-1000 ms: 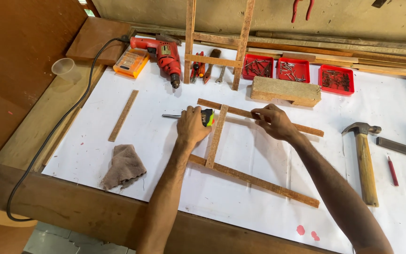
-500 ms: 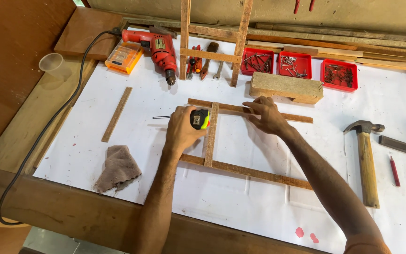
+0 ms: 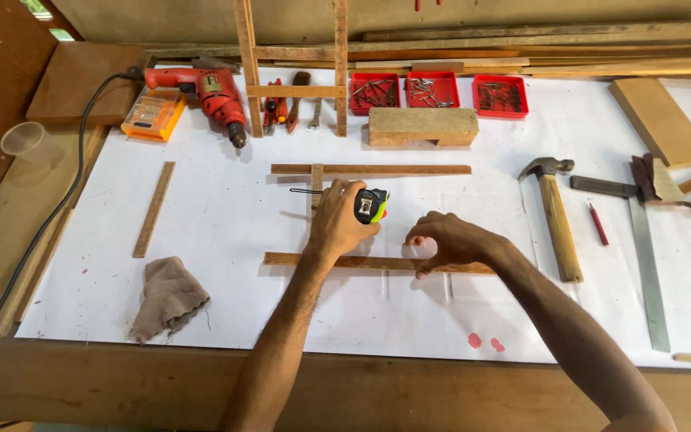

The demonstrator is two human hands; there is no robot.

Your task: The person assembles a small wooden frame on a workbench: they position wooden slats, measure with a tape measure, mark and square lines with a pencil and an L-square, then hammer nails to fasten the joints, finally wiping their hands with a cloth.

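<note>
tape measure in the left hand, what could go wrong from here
1. The yellow-and-black tape measure in the left hand has a short blade out; it could snap back.
2. The right hand presses the lower thin wooden strip; the loose frame may shift.
3. The wooden-handled claw hammer lies close to the right forearm.

We reach both bare forearms up from the near edge of the bench, converging toward its middle. Our left hand [image 3: 337, 220] is curled shut in a grip, knuckles up and wrist straight. Our right hand [image 3: 449, 240], just beside it, arches palm down with bent fingers [image 3: 425, 268] pressing downward, the forearm slanting in from the near right corner.
</note>
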